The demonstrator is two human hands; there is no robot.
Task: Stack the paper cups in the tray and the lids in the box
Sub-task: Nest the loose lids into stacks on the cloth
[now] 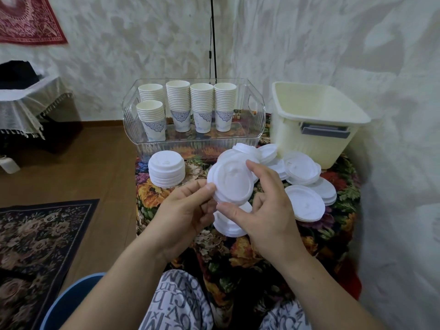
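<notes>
Both hands grasp one bunch of lids (232, 179) above the table's near edge: my left hand (188, 210) pinches its left rim, my right hand (264, 206) its right. Loose lids (306, 202) crowd the right edge. Far edge: tray (256, 126) of stacked cups (202, 107), box (316, 120) at right corner. Left edge: lid stack (166, 171).

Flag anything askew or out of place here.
Loose lids lie scattered and overlapping on the tablecloth beside the cream box, unlike the neat lid stack at left. Both hands hold lids. Nothing looks spilled or damaged.
</notes>
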